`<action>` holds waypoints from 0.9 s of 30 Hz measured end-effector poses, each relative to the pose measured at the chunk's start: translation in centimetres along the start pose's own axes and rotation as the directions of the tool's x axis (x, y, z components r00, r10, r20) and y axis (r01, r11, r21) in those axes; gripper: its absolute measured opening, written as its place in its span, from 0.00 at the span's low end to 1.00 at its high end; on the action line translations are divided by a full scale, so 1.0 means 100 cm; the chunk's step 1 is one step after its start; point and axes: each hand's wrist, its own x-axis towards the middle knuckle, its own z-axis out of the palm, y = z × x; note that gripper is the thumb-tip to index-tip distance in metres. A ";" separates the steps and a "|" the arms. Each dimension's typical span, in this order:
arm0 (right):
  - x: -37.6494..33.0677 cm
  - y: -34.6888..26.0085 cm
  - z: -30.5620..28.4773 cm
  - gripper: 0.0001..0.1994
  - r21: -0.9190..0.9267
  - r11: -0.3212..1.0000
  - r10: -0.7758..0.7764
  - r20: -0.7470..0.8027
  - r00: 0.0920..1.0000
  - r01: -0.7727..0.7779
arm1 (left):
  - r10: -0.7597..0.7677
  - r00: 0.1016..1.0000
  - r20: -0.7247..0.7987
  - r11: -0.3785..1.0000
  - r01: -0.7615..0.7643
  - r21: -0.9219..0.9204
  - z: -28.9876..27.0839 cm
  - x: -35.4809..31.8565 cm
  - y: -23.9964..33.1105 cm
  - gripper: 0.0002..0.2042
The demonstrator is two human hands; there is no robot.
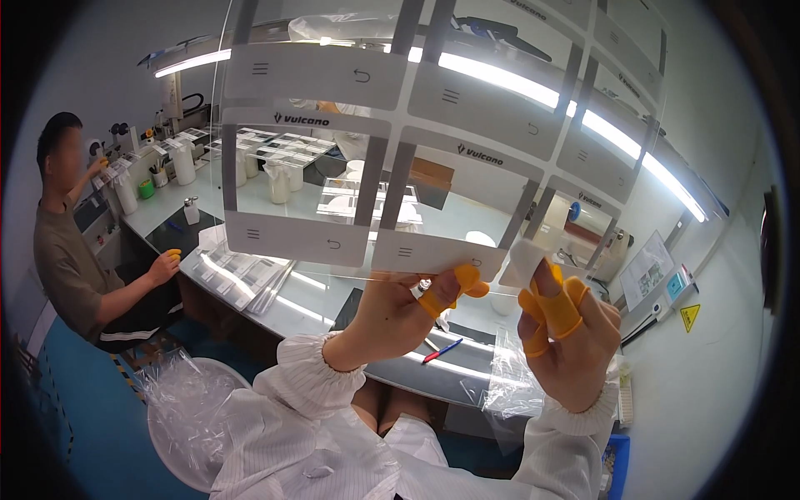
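A large clear sheet [454, 250], printed with rows of white and grey frames around see-through windows, stands raised in front of me. My left hand [392, 315], with yellow finger cots on the thumb and a fingertip, grips it by its lower edge. At the sheet's lower right, my right hand [573, 333] is closed, several of its fingers in yellow cots. It pinches a small white wipe [525, 260] at the sheet; whether the wipe touches the surface I cannot tell. White elastic cuffs cover both wrists.
Below lies a glass-topped bench [321, 292] with stacked printed sheets [237, 279], a red-and-blue pen [442, 351] and crumpled clear film [517, 379]. A white bin [200, 467] of film stands lower left. A co-worker [71, 242] sits at the left.
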 end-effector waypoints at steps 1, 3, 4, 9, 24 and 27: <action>0.005 0.000 0.002 0.19 0.001 1.000 0.003 0.001 1.000 -0.003 | -0.011 1.000 -0.014 1.000 0.011 -0.002 0.001 0.000 0.000 0.13; 0.016 0.001 0.008 0.18 -0.057 0.998 0.021 -0.097 0.995 -0.026 | -0.026 0.999 -0.027 1.000 0.026 -0.003 0.006 0.000 0.000 0.13; 0.023 0.000 0.009 0.18 -0.058 0.998 0.022 -0.095 0.995 -0.028 | -0.017 0.998 -0.061 1.000 0.016 -0.017 0.011 0.001 0.002 0.11; 0.027 -0.014 0.021 0.23 -0.070 0.978 -0.196 0.008 0.981 0.196 | 0.134 0.990 -0.051 0.974 -0.122 0.189 0.008 0.004 0.001 0.07; 0.028 -0.024 0.038 0.10 0.065 0.923 -0.377 -0.037 0.925 0.379 | 0.006 0.998 0.068 0.909 -0.033 0.415 0.000 -0.012 -0.005 0.14; 0.027 -0.020 0.022 0.14 0.129 0.945 -0.310 0.048 0.950 0.302 | 0.042 0.999 -0.005 0.984 -0.040 0.172 0.010 -0.003 0.002 0.10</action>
